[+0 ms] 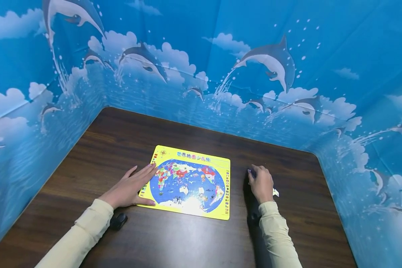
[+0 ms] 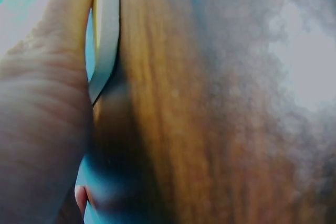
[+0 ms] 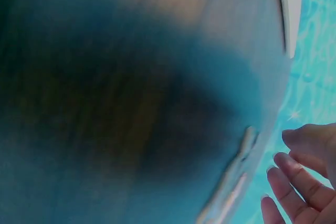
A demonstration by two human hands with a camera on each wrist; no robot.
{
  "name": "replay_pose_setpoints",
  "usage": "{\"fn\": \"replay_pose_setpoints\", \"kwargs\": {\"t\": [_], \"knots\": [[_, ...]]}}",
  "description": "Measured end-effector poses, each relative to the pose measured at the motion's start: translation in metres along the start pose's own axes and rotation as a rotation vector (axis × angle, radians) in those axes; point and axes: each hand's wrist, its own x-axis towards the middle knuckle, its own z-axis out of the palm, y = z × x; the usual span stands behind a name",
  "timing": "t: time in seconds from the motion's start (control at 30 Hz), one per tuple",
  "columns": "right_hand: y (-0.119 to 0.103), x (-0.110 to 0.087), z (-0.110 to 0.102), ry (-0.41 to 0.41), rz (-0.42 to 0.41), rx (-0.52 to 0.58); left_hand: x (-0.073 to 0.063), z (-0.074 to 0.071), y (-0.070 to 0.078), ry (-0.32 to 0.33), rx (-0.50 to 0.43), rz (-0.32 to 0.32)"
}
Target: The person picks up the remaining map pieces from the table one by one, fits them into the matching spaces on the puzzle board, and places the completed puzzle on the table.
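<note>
A yellow world map board (image 1: pixel 142 192), with a blue oval map and flags along its sides, lies flat on the table. My left hand (image 1: pixel 137 186) rests on its left edge, fingers straight over the border and thumb near the lower corner. In the left wrist view the board's pale edge (image 2: pixel 107 30) shows beside the hand. My right hand (image 1: pixel 262 183) is over the table to the right of the board. Its fingers (image 3: pixel 296 182) are loosely bent, with nothing visible between them in the right wrist view. Thin flat pieces (image 3: pixel 231 177) lie on the table near this hand.
A small white piece (image 1: pixel 276 192) shows beside the right hand on the dark wooden table (image 1: pixel 120 141). Blue dolphin-printed cloth (image 1: pixel 194 85) stands around the table's back and sides. Bright glare falls on the board's lower part.
</note>
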Motion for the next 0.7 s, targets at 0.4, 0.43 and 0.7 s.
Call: {"fn": "replay_pose_setpoints", "kwargs": {"t": [0.4, 0.43, 0.7], "knots": [[0.012, 0.006, 0.010, 0.017, 0.042, -0.003, 0.000, 0.000, 0.001, 0.001, -0.008, 0.002], [0.013, 0.006, 0.011, 0.017, 0.042, -0.003, 0.000, 0.000, 0.001, 0.001, -0.011, 0.005], [0.013, 0.009, 0.012, -0.002, 0.073, 0.007, 0.001, 0.000, 0.000, 0.001, -0.007, 0.007]]}}
